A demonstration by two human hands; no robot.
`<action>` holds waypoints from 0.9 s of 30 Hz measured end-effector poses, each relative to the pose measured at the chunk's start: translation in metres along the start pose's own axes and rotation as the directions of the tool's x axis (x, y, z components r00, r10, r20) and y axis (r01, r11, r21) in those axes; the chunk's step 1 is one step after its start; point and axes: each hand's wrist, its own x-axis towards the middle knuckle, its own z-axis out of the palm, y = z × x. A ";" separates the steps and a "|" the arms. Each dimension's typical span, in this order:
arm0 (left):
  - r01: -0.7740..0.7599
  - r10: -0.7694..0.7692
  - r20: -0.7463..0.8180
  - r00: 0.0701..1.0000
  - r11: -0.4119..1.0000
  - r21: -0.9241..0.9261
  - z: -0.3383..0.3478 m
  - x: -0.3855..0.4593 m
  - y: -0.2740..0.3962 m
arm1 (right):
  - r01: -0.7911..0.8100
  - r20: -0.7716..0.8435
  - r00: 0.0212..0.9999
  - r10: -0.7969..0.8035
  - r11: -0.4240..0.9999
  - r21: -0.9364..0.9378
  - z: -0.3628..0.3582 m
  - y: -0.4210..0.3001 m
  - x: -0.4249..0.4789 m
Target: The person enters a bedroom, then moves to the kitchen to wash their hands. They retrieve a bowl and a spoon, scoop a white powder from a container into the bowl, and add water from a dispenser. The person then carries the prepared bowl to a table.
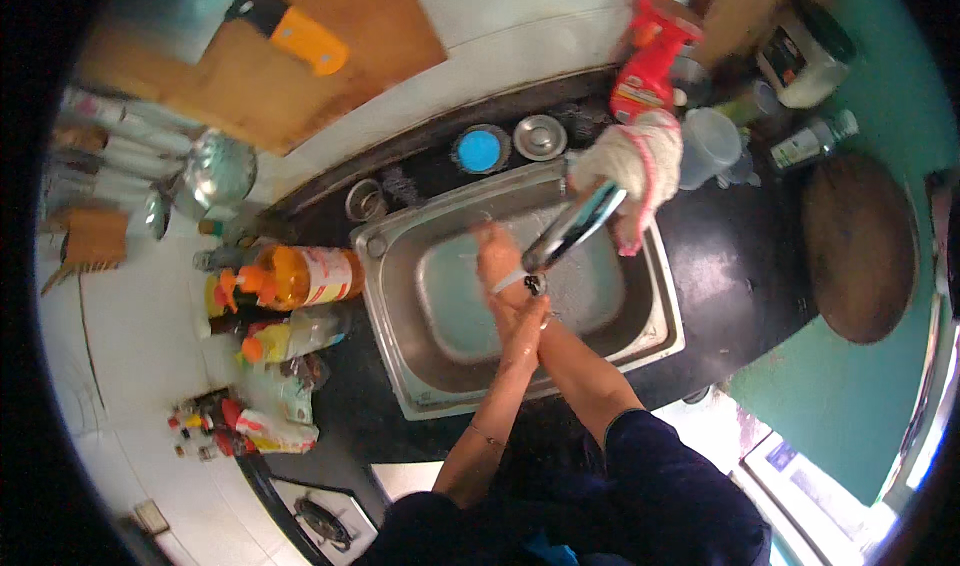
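My left hand [527, 329] is wrapped around my right wrist over the stainless steel sink [667, 303]. My right hand [501, 262] reaches further into the basin, blurred, with no object visible in it; how its fingers are held is unclear. From the chrome faucet spout [574, 224], a stream of water [510, 281] falls onto that hand. A whitish cloth with pink edging [649, 157] drapes over the faucet's base. Beside my hands the drain [535, 284] partly shows. Shallow water seems to cover the basin floor.
Left of the sink stand an orange pump bottle [322, 277] and a yellow bottle [289, 337]. Behind it are a blue round item [478, 151], a metal sink strainer [540, 138] and a red spray bottle [649, 78]. A cleaver [289, 29] hangs before a wooden board [382, 48].
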 end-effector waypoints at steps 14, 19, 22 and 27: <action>0.717 0.339 0.803 0.490 0.368 -0.592 -0.059 0.094 -0.013 | -0.435 0.377 0.885 0.273 0.774 0.460 -0.003 -0.008 -0.041; 0.449 -0.314 0.323 0.893 0.675 -0.586 -0.033 0.072 -0.011 | -0.342 0.060 0.935 0.350 0.845 0.412 -0.019 -0.019 -0.027; 0.484 -0.377 0.306 0.874 0.723 -0.492 -0.024 0.053 0.008 | -0.254 0.221 0.955 0.196 0.927 0.275 -0.036 0.009 -0.025; 0.371 -0.146 0.425 0.894 0.772 -0.516 -0.027 0.047 0.004 | -0.539 0.355 0.837 0.416 0.737 0.408 -0.021 -0.001 -0.033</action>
